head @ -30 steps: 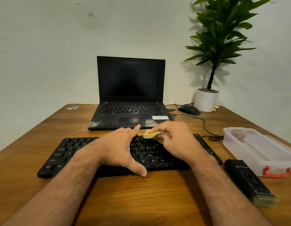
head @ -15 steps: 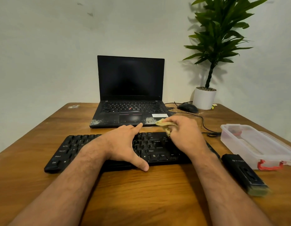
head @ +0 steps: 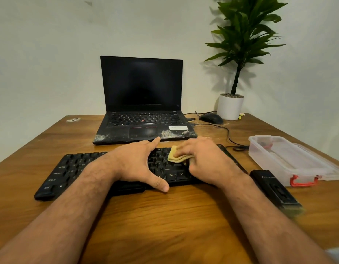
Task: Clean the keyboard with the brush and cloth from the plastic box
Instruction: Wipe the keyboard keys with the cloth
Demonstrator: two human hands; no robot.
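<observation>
Right hand (head: pixel 204 161) pinches the folded yellow cloth (head: pixel 175 157) against the keys of the black keyboard (head: pixel 85 168), which lies across the surface (head: pixel 164 225); left hand (head: pixel 138 164) lies flat and open, fingers spread, steadying the board. We judge wiping is under way: short, light strokes along each row, left hand bracing. Brush (head: pixel 277 191) rests beside the clear plastic box (head: pixel 290 159); we cannot tell its contents.

Home-office desk (head: pixel 164 216): laptop (head: pixel 142 103), mouse (head: pixel 211 118), potted plant (head: pixel 230 106).
</observation>
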